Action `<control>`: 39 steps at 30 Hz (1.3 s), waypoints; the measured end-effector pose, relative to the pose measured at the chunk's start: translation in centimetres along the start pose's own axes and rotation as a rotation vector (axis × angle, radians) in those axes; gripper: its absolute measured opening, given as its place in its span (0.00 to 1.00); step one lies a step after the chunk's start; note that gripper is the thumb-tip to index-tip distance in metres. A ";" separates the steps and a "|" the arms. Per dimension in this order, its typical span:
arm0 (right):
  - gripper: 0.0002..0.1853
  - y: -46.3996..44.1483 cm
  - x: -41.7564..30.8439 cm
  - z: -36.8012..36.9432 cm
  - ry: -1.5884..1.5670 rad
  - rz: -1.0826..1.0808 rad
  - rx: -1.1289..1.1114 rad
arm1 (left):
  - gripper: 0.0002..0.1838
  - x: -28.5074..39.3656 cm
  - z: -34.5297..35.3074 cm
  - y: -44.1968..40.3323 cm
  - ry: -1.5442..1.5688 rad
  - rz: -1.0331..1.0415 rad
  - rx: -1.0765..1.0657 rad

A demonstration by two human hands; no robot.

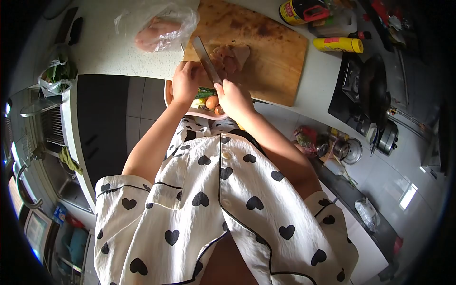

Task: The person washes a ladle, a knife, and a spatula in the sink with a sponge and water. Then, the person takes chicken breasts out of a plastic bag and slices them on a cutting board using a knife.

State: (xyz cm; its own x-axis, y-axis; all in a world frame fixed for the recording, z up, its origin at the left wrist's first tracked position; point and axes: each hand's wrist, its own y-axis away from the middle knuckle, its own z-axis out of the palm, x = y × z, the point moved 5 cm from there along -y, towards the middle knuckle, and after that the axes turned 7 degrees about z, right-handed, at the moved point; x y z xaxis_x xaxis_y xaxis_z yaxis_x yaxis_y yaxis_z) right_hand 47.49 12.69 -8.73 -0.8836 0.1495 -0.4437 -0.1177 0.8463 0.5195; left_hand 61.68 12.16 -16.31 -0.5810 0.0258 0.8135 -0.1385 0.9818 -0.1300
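A knife (205,58) lies across the left part of the wooden cutting board (273,57), its handle end in my right hand (233,99), whose fingers are wrapped round it. Pieces of raw meat (232,57) rest on the board just right of the blade. My left hand (185,81) is at the board's lower left edge, left of the blade, with its fingers bent together at the meat's near side; what they hold is too small to make out. Below both hands, a pink-rimmed container (203,113) holds eggs (212,101) and green vegetables.
A clear plastic bag (181,20) with raw meat stands on the counter at the upper left. Bottles, one a yellow bottle (338,45), stand at the upper right, near a stove with a dark wok (373,90). A sink (66,183) is far left.
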 end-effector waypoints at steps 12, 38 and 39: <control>0.16 -2.2 -1.0 1.1 0.022 0.071 0.024 | 0.05 0.2 0.5 -0.6 -0.093 -0.010 -0.014; 0.16 -1.6 -0.4 1.3 0.030 0.032 -0.029 | 0.05 0.2 0.2 -0.4 -0.141 -0.023 -0.059; 0.17 -1.9 -0.5 1.5 0.041 0.043 -0.019 | 0.06 0.3 0.3 -0.5 -0.151 -0.020 -0.068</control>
State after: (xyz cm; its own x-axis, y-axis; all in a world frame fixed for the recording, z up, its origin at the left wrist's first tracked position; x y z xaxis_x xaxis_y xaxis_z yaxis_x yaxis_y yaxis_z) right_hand 48.87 11.79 -10.63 -0.9060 0.1643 -0.3901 -0.0872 0.8293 0.5519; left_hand 61.39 11.62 -16.17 -0.6933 -0.0172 0.7204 -0.0994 0.9924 -0.0720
